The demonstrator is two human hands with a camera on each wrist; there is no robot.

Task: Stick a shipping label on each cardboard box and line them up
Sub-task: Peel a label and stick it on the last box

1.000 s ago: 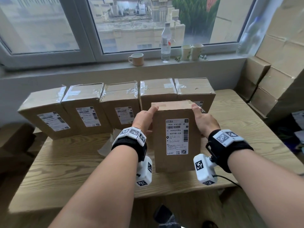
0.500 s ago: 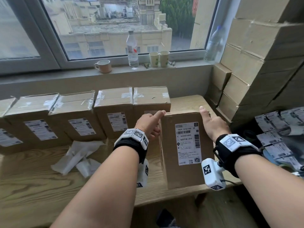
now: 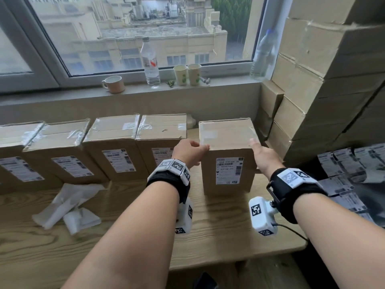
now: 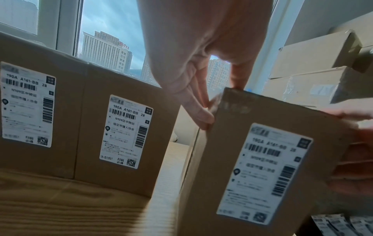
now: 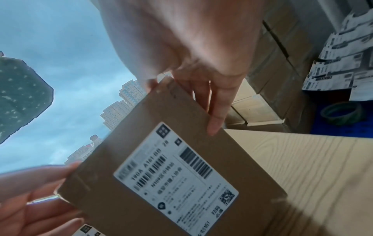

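A labelled cardboard box (image 3: 227, 140) stands upright on the wooden table (image 3: 218, 226), a small gap right of the row of labelled boxes (image 3: 116, 155). Its white shipping label (image 3: 229, 171) faces me. My left hand (image 3: 190, 152) is at its upper left corner, with straight fingers (image 4: 199, 110) against the left side and the thumb on the top. At the upper right corner is my right hand (image 3: 262, 155), its straight fingers (image 5: 218, 115) lying down the right side and one finger on the top. The box is pressed between the two hands.
Crumpled white backing papers (image 3: 68, 203) lie on the table at the left. A tall stack of cartons (image 3: 323, 90) stands close on the right, with loose label sheets (image 3: 343, 170) below it. A cup (image 3: 113, 84), a bottle (image 3: 150, 63) and paper cups (image 3: 187, 75) sit on the windowsill.
Both hands have carried the labelled box from the table's front, away from me and to the right, to the right end of the row. My view has turned right.
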